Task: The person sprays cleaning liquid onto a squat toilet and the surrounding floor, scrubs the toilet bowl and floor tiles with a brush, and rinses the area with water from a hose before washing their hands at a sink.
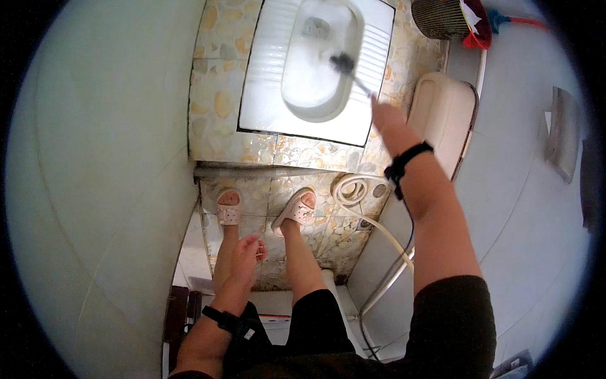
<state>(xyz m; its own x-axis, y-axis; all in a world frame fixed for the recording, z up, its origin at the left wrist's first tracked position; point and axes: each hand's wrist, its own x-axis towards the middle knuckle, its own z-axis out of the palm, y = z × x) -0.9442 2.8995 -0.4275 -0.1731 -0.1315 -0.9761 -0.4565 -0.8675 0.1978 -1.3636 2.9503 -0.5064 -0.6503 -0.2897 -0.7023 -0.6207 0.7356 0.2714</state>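
Observation:
My right hand [386, 118] is closed round the handle of a toilet brush [343, 63]. The brush's dark head is over the right inner side of a white squat toilet [252, 107], slightly blurred. Whether its bristles touch the bowl is hard to make out. White foam or wet shine lies in the basin. Down by my legs, my left hand [248, 256] hangs with its fingers curled in, and nothing shows in them. A dark band is on each of my wrists.
A wastebasket [439, 19] with a red liner stands at the far right, beside a beige cistern [442, 107]. A coiled hose [350, 189] lies on the lower tiled floor near my slippers [300, 211]. A raised step edge [271, 165] runs below the toilet; walls close in on both sides.

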